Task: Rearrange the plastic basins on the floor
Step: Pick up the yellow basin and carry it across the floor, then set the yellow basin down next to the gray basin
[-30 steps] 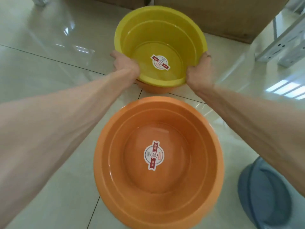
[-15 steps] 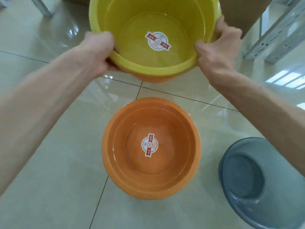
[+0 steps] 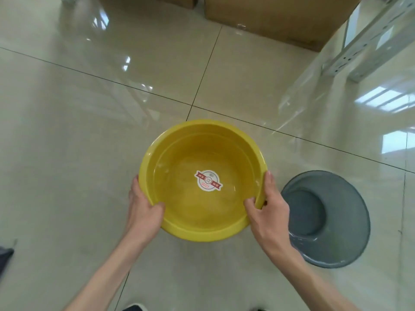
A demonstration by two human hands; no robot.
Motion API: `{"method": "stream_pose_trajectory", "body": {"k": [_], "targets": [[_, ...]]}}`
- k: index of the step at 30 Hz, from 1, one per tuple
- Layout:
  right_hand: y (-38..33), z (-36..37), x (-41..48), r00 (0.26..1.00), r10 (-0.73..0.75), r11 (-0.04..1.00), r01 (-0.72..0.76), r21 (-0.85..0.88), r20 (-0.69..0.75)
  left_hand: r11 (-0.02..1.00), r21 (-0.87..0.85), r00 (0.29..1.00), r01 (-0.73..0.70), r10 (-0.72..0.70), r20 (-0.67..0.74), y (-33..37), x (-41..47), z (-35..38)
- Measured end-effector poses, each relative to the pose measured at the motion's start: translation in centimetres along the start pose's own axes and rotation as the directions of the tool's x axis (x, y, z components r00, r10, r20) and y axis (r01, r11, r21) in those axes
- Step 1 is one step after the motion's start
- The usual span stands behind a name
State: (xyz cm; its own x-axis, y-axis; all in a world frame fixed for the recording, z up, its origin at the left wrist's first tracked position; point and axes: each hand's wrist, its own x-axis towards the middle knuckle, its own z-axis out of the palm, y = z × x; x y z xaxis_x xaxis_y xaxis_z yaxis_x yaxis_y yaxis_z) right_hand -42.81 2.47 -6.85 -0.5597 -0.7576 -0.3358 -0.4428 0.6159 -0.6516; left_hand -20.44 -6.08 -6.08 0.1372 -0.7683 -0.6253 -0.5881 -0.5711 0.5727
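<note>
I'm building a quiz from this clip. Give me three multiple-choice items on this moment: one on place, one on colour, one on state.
1. Where is the grey basin relative to the yellow basin?
A. To its right
B. To its left
C. Inside it

2. What colour is the basin being held?
A. Blue
B. Yellow
C. Green

3. How is the yellow basin held?
A. By one hand
B. By neither hand
C. By both hands at its rim

Answers: 1 A, the grey basin sits on the floor at the right. 2 B, the gripped basin is yellow. 3 C, the left hand and right hand clasp opposite sides of the rim.
</note>
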Motion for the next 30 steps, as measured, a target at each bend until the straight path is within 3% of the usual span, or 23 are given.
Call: {"method": "stream_pose_trajectory", "body": {"k": [3,7,11,13,15,16,18,22,25,28,30], "targets": [[1.8,2.6,0.2,0.999,0.004,0.992,0.003,-0.129,0.049,0.999,-0.019,0.999,0.029,-0.029,0.036,-1.6,1.1,1.9],[2.9,5.3,0.1,0.999,0.022,0.995,-0.027,-0.094,-0.047,0.995,-0.075,0.997,0.068,-0.071,-0.043,-3.4,2.1,4.1],[2.9,5.5,0.1,0.999,0.009,0.990,-0.016,-0.137,-0.047,0.997,0.025,0.997,0.075,-0.074,-0.021,-4.2,3.0,4.1],[3.3,3.9,-0.1,0.999,-0.045,0.981,0.048,-0.186,0.022,0.968,0.252,0.995,-0.020,0.043,-0.086,-3.2,1.8,3.8],[4.5,1.3,-0.1,0.998,-0.055,0.976,0.062,-0.208,0.038,0.902,0.354,0.931,-0.247,0.322,-0.170,-0.7,-0.9,4.5],[5.6,-0.3,-0.2,1.000,-0.020,0.982,0.018,-0.187,-0.006,0.857,0.331,0.875,-0.395,0.460,-0.148,1.0,-2.6,5.5],[8.7,-3.9,-0.3,0.977,0.137,0.984,-0.153,-0.092,-0.165,0.751,0.238,0.780,-0.616,0.623,0.053,4.0,-5.4,9.0],[16.6,-10.4,-1.3,0.829,0.426,0.886,-0.463,-0.020,-0.361,0.675,0.136,0.646,-0.725,0.599,0.474,8.0,-7.5,18.8],[21.0,-13.1,-1.8,0.760,0.549,0.793,-0.605,-0.071,-0.346,0.709,0.227,0.702,-0.668,0.499,0.508,9.8,-7.9,25.2],[23.1,-13.5,-1.3,0.791,0.545,0.819,-0.573,-0.022,-0.278,0.734,0.403,0.824,-0.546,0.383,0.418,9.2,-7.9,29.2],[23.9,-13.1,-0.5,0.815,0.535,0.843,-0.535,0.066,-0.223,0.792,0.423,0.885,-0.440,0.301,0.357,8.1,-7.5,30.5]]}}
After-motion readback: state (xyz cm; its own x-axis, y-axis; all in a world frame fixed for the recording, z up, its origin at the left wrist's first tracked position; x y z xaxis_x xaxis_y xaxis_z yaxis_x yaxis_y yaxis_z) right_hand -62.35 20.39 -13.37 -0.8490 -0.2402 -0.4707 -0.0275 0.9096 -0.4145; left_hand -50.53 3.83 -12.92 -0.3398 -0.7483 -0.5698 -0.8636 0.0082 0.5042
